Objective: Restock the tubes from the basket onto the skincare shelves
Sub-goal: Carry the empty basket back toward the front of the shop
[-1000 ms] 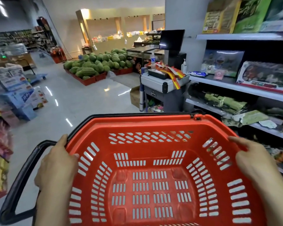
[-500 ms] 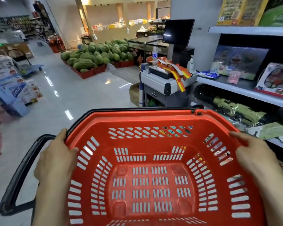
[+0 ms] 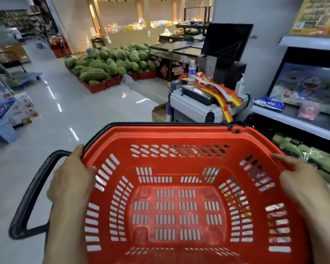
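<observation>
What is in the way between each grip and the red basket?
Nothing visible. The left grip and the right grip hold the red basket by its side rims, bare skin on plastic.

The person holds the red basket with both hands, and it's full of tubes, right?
Not full: the head view shows the red basket empty, its slotted bottom bare, with no tubes inside. The rest is right: the left hand and the right hand both hold its rim.
</observation>
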`<state>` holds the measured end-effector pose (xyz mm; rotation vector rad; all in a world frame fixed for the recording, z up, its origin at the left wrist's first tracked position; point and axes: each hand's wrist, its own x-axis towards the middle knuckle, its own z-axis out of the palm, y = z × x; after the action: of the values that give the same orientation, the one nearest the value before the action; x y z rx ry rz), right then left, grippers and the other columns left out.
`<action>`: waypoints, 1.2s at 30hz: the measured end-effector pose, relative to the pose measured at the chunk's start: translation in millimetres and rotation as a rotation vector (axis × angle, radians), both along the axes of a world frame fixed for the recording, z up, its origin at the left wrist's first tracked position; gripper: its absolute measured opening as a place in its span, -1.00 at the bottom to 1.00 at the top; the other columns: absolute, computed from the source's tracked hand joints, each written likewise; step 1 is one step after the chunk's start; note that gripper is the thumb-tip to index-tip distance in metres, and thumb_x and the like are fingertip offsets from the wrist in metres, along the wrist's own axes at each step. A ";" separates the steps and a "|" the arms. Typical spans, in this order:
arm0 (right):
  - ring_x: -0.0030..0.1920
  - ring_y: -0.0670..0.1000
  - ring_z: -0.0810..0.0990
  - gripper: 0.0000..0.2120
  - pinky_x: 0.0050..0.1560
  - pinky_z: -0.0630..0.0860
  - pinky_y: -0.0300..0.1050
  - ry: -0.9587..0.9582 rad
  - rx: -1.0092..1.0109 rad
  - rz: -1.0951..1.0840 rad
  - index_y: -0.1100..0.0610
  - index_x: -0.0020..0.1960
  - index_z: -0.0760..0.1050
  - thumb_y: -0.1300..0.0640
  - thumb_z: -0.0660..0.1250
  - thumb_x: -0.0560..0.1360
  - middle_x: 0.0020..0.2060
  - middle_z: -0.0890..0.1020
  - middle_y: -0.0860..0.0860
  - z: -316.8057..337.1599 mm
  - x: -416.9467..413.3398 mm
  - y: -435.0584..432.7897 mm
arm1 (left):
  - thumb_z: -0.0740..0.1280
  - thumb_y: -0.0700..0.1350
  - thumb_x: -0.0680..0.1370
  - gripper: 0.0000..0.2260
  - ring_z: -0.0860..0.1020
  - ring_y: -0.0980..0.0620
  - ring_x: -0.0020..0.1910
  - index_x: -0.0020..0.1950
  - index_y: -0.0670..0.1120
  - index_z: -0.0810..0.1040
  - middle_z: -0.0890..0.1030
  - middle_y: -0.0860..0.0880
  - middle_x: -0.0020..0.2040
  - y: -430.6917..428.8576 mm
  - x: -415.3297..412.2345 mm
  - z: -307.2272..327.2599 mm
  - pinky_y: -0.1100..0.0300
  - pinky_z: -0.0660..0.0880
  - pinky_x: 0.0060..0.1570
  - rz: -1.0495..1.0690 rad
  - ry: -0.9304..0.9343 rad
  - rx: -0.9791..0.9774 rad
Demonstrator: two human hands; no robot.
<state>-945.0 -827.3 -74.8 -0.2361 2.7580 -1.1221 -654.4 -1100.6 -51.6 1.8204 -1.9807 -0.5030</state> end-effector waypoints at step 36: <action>0.17 0.21 0.60 -0.34 0.26 0.50 0.17 -0.105 0.082 0.312 -0.05 0.32 0.52 0.30 0.12 0.28 0.20 0.63 0.15 -132.4 -267.0 -470.8 | 0.34 -0.12 0.55 -0.40 0.45 -0.26 0.32 0.54 0.14 0.20 0.46 -0.12 0.40 -366.0 -198.5 -147.4 -0.16 0.40 0.23 0.333 -0.050 0.179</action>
<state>-1212.0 -1298.1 -207.2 -0.5579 2.5531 -0.9124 -852.9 -1466.6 -199.0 2.2373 -1.6569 -0.5458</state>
